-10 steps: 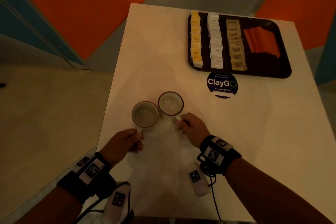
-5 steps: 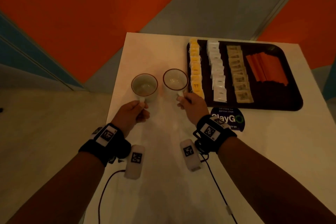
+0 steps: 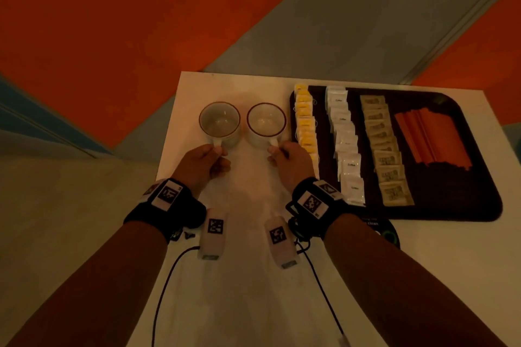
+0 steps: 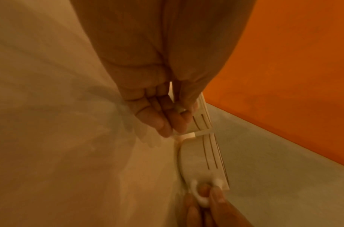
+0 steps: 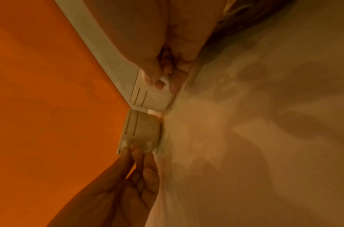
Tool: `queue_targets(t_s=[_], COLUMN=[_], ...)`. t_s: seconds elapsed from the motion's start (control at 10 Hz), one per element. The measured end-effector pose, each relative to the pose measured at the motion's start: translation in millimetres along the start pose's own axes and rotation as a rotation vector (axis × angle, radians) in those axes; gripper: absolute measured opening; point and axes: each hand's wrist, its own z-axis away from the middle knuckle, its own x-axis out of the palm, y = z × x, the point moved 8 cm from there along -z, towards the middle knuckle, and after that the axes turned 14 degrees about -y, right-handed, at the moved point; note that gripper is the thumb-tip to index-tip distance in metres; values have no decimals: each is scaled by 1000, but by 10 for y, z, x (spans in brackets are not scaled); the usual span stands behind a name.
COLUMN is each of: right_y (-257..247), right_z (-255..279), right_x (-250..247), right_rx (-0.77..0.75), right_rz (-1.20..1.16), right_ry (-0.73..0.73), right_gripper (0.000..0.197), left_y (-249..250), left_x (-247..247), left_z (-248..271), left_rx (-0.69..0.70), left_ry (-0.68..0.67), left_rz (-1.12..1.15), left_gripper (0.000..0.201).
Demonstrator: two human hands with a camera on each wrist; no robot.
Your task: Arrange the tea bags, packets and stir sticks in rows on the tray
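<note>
Two white mugs with dark red rims stand side by side on the white table point(image 3: 248, 290), left of the dark tray point(image 3: 465, 205). My left hand point(image 3: 217, 151) pinches the handle of the left mug point(image 3: 220, 124). My right hand point(image 3: 275, 149) pinches the handle of the right mug point(image 3: 266, 124), close to the tray's left rim. In the left wrist view my fingers point(image 4: 178, 121) curl round the left mug's handle. On the tray lie rows of yellow tea bags point(image 3: 304, 121), white packets point(image 3: 345, 144), beige packets point(image 3: 383, 149) and orange stir sticks point(image 3: 431, 135).
The table's left edge point(image 3: 169, 135) runs just left of the left mug, with floor below it. A dark round sticker point(image 3: 387, 232) sits in front of the tray, partly hidden by my right wrist. Cables trail from both wristbands across the near table.
Both hands have carried the mugs away from me, from the table's near middle to its far part beside the tray's left rim. The mugs now stand a little apart.
</note>
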Motion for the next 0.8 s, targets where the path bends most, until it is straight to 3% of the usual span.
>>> queue_targets(t_s=[0.5,0.7,0.8], right_y=[-26,-92,-19], right_z=[-371,-223,14], right_x=[-22,-15,-88], right_rx=[-16,-52,-71], right_rz=[-174,-200,-260], right_ry=[105,88,22], right_gripper=[25,30,26], left_y=[245,250,251], left_x=[-141,-95,-185], left_z=[-327,-272,-95], left_rx=[28,-51,-74], left_ry=[-64,-78,-1], left_rz=[-68,-51,-56], left_gripper=[26,19,19])
